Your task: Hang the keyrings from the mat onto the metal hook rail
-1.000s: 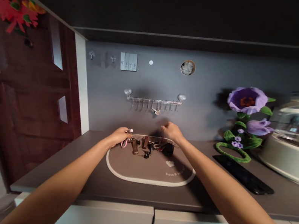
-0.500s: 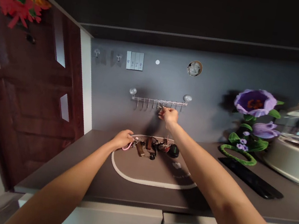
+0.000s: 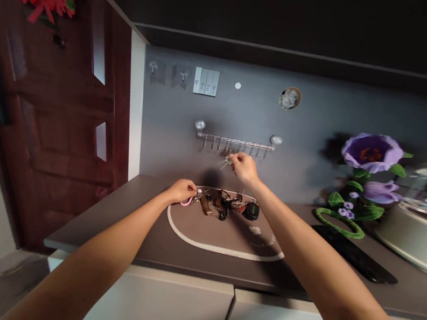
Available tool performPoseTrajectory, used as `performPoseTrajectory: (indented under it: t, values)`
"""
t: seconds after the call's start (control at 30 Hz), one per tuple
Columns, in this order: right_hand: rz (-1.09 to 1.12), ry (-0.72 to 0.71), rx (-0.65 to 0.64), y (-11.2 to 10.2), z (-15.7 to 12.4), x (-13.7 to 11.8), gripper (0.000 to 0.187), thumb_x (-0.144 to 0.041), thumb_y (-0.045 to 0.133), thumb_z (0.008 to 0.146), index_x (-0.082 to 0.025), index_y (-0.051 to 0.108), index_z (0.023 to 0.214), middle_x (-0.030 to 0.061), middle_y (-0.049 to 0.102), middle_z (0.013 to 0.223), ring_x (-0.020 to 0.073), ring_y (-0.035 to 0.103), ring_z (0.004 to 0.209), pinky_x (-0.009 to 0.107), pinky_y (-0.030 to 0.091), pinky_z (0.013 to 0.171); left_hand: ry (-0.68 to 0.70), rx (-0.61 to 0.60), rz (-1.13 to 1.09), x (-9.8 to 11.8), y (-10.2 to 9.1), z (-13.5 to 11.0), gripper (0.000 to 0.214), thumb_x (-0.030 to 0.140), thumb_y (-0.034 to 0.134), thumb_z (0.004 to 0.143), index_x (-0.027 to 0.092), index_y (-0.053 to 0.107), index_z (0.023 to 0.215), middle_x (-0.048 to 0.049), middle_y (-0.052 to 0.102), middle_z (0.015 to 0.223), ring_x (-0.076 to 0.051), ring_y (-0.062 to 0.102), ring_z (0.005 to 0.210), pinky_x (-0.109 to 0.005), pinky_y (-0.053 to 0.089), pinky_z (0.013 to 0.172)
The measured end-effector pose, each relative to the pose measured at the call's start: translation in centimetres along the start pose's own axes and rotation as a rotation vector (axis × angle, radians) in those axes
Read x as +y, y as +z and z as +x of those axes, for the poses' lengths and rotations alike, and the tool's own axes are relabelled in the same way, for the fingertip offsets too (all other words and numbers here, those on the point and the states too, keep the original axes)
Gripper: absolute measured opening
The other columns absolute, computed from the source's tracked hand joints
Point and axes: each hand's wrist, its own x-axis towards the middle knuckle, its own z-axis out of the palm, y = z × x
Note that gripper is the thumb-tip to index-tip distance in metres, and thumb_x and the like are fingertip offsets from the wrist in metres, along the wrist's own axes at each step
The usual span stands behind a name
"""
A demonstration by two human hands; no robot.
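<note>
My right hand (image 3: 243, 167) is pinched on small silvery keys (image 3: 226, 162) just below the clear hook rail (image 3: 236, 142) on the grey wall. Those keys are slightly blurred and look apart from the hooks. Lower left, my left hand (image 3: 182, 191) rests at the rim of the brown mat (image 3: 221, 235), its fingers closed on a pink key strap (image 3: 187, 201). Beside it on the mat lies a row of key things: a brown key holder (image 3: 206, 206), several dark and metallic pieces, and a black fob case (image 3: 252, 210) at the right end.
Purple knitted flowers (image 3: 372, 154) with a green ring base stand on the right, behind a long black object (image 3: 353, 254). A cream appliance with a clear lid (image 3: 418, 232) is at the far right. A dark cabinet (image 3: 262, 15) overhangs the counter; a red-brown door (image 3: 57, 139) is left.
My right hand has drawn slightly down from the hook rail, and the keys now hang below the hooks. My left hand stays by the pink strap. The view has shifted a little.
</note>
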Motion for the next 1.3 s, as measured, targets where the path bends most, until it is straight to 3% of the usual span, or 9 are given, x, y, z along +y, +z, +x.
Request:
performPoseTrajectory:
  t: [0.17,0.27,0.4,0.47,0.53,0.67,0.87,1.2,1.3]
  values:
    - [-0.161,0.037,-0.098,0.4,-3.0,1.5,0.014,-0.029,0.052,0.075,-0.018,0.061,0.073,-0.0001,0.058,0.06,0.0125,0.053,0.061,0.026,0.039,0.066,-0.038,0.081,-0.033,0.4,-0.6,0.0,0.009,0.011,0.065,0.057,0.016,0.062,0.064,-0.0005,0.058,0.06,-0.012,0.051,0.058,-0.022,0.037,0.061]
    - [-0.1,0.105,-0.193,-0.2,-3.8,1.7,0.012,-0.028,0.055,0.074,-0.016,0.059,0.074,-0.0007,0.057,0.061,0.0098,0.049,0.056,0.023,0.037,0.06,-0.024,0.041,-0.154,1.0,-0.8,-0.1,0.016,0.018,0.065,0.061,0.016,0.058,0.075,0.0006,0.058,0.068,-0.011,0.052,0.062,-0.022,0.039,0.063]
    - [0.308,0.226,-0.579,-1.7,-4.7,1.3,0.038,-0.052,0.054,0.072,-0.014,0.055,0.067,0.0,0.053,0.056,0.0074,0.044,0.048,0.021,0.035,0.049,0.091,-0.138,-0.487,2.0,-1.3,-0.5,0.029,0.04,0.062,0.069,0.015,0.048,0.061,0.0043,0.047,0.054,-0.006,0.043,0.05,-0.02,0.036,0.054]
    - [0.538,0.28,-0.763,-2.3,-5.2,1.3,0.055,-0.066,0.04,0.072,-0.015,0.049,0.054,-0.0009,0.045,0.045,0.0066,0.038,0.041,0.021,0.032,0.044,0.084,-0.279,-0.663,2.5,-1.8,-0.8,0.047,0.054,0.053,0.072,0.016,0.035,0.049,0.0057,0.033,0.042,-0.005,0.034,0.041,-0.02,0.032,0.047]
    - [0.741,0.32,-0.847,-2.5,-5.6,1.7,0.064,-0.074,0.024,0.071,-0.017,0.037,0.043,-0.0033,0.031,0.036,0.0056,0.028,0.035,0.02,0.026,0.038,0.04,-0.41,-0.793,2.6,-2.3,-0.9,0.059,0.066,0.038,0.073,0.018,0.024,0.042,0.0063,0.021,0.036,-0.005,0.025,0.035,-0.021,0.028,0.041]
    - [1.003,0.355,-0.847,-2.2,-6.5,3.4,0.066,-0.077,0.012,0.068,-0.019,0.019,0.038,-0.005,0.015,0.035,0.0051,0.017,0.034,0.019,0.019,0.034,-0.04,-0.544,-0.932,2.0,-2.9,-0.9,0.066,0.076,0.018,0.068,0.018,0.02,0.037,0.005,0.015,0.033,-0.005,0.021,0.031,-0.021,0.019,0.036]
    - [1.028,0.494,-0.941,-0.7,-7.5,5.4,0.066,-0.078,0.012,0.067,-0.019,0.014,0.038,-0.0055,0.013,0.035,0.0041,0.015,0.031,0.019,0.016,0.032,-0.163,-0.659,-0.922,0.1,-2.7,-0.9,0.068,0.077,0.017,0.067,0.018,0.022,0.034,0.0048,0.014,0.031,-0.005,0.02,0.028,-0.022,0.017,0.034]
    - [0.995,0.528,-0.94,-0.3,-7.5,5.8,0.065,-0.079,0.013,0.066,-0.019,0.012,0.039,-0.0057,0.014,0.034,0.0036,0.015,0.03,0.018,0.014,0.031,-0.167,-0.629,-0.864,0.6,-2.4,-1.2,0.066,0.077,0.02,0.067,0.019,0.02,0.036,0.0049,0.015,0.031,-0.005,0.02,0.028,-0.021,0.018,0.032]
    - [0.999,0.507,-0.898,-0.5,-7.3,5.2,0.064,-0.077,0.016,0.068,-0.02,0.014,0.04,-0.0061,0.015,0.034,0.0036,0.014,0.031,0.018,0.015,0.031,-0.143,-0.556,-0.869,1.2,-2.6,-1.5,0.065,0.076,0.024,0.068,0.018,0.021,0.037,0.0053,0.015,0.032,-0.005,0.02,0.029,-0.02,0.018,0.033]
